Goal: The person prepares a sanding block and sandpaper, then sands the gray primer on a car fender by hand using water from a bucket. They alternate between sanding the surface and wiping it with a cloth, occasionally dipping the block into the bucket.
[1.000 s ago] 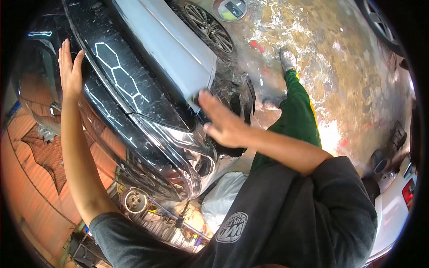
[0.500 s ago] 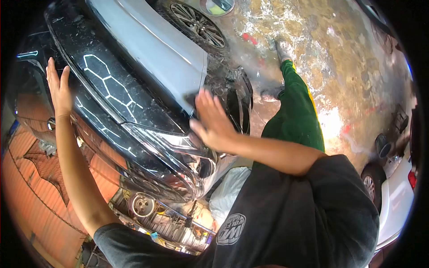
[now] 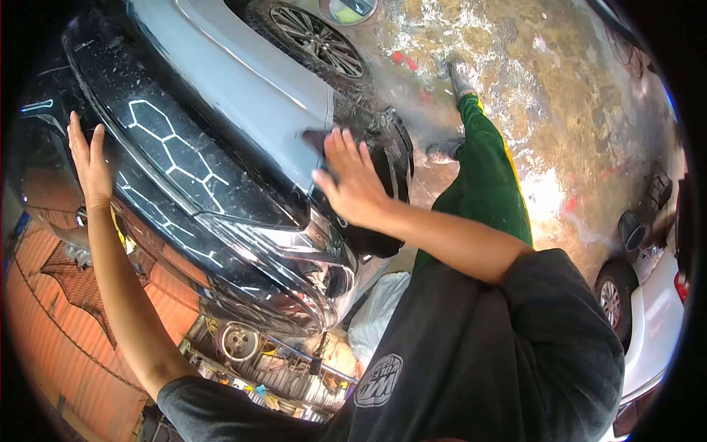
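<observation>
Head view, looking steeply down along a car. The left hand (image 3: 88,158) sits at about nine o'clock in the frame, fingers spread wide and palm laid flat on the dark, glossy car glass (image 3: 184,158), holding nothing. A white honeycomb pattern of light reflects in the glass just to the right of that hand.

The right hand (image 3: 352,180) is near the centre, slightly toward twelve o'clock. Its fingers are spread and pressed down on a small dark pad (image 3: 317,140), of which only a corner shows past the fingertips; whether the hand grips it or only presses it cannot be told. The pad lies on the pale grey car body (image 3: 250,88), right at the edge where the grey panel meets the dark glass.

Toward twelve o'clock a wheel (image 3: 313,40) with thin spokes stands on a wet floor (image 3: 545,81) streaked with foam. At one o'clock the person's leg in green trousers (image 3: 486,184) reaches down to a shoe on that floor. The person's dark sleeve and shirt fill five o'clock. At four o'clock part of a white car (image 3: 655,324) shows at the frame's edge.
</observation>
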Motion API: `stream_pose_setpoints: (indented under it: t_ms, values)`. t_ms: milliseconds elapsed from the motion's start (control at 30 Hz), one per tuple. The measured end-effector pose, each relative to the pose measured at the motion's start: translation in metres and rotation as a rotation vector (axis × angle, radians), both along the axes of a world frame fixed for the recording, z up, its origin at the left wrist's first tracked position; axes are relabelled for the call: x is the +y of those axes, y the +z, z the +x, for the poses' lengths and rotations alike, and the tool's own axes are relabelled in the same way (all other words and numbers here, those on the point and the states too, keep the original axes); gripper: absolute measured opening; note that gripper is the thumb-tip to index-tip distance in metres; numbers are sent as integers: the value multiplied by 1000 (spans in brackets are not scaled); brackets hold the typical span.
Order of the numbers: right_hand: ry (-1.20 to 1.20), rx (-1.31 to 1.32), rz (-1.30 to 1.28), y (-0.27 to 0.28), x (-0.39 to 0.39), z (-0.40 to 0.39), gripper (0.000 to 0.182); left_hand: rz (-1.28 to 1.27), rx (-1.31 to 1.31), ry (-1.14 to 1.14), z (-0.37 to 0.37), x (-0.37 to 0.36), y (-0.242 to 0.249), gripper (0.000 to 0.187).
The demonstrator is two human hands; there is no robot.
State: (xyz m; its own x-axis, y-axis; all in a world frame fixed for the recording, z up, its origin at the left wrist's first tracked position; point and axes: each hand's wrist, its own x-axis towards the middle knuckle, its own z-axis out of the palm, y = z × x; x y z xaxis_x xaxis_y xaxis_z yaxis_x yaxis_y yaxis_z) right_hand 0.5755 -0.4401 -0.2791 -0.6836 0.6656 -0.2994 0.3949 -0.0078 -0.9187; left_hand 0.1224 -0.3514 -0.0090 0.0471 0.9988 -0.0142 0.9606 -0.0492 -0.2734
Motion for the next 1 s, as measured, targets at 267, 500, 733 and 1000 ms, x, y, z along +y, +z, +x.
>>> stream_pose_setpoints:
  t_ms: [267, 500, 733, 1000]
  values:
    - [-8, -85, -60, 0, 18, -9, 81, 54, -110, 53, 8, 0, -3, 66]
    - [50, -77, -36, 9, 19, 0, 79, 95, -154, 179, 26, 5, -5, 70]
    - [63, -114, -13, 3, 20, -3, 78, 104, -148, 195, 34, 8, -4, 69]
    - [51, -103, 53, -3, 21, -3, 77, 84, -118, 172, 31, 6, -3, 70]
